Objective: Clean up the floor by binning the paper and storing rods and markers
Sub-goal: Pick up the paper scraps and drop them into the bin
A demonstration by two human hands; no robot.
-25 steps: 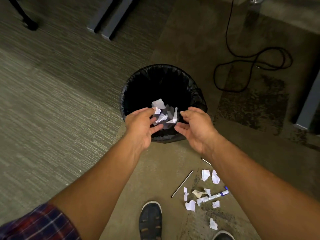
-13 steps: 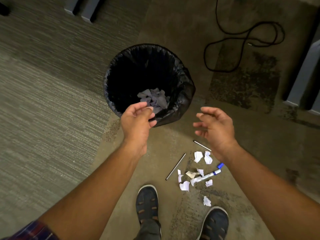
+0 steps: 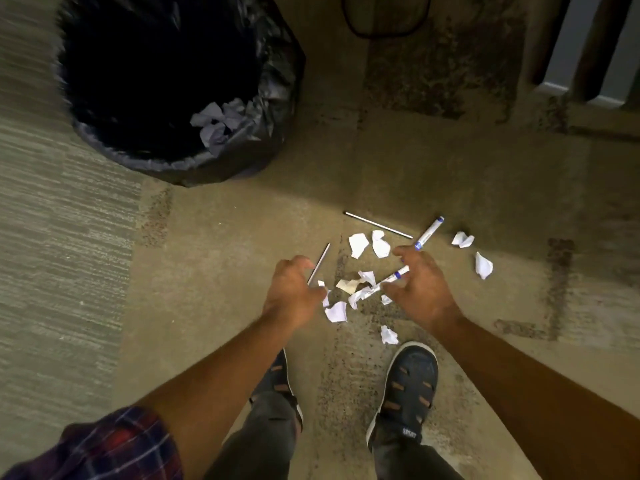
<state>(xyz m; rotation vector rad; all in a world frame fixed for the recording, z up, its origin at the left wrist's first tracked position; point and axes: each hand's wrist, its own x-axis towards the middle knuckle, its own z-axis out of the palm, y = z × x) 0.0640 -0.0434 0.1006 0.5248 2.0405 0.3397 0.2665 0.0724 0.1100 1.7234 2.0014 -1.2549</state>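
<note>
Several torn white paper scraps (image 3: 358,244) lie scattered on the carpet in front of my feet. Among them are two thin metal rods, one (image 3: 377,224) lying flat further away and one (image 3: 319,263) slanting beside my left hand (image 3: 292,292). Two white markers with blue ends lie there too, one (image 3: 429,233) past my right hand (image 3: 420,284) and one (image 3: 391,277) partly under its fingers. Both hands hover just above the scraps with fingers curled and apart, holding nothing. The black-lined bin (image 3: 273,81) at the upper left holds crumpled paper (image 3: 216,121).
My two dark shoes (image 3: 410,382) stand just below the scraps. A black cable (image 3: 349,24) loops on the floor at the top. Grey furniture legs (image 3: 561,64) stand at the upper right. Two more scraps (image 3: 483,265) lie apart to the right.
Both hands have left the bin after dropping paper into it and come down over the scraps on the floor. The view has tilted down towards my feet.
</note>
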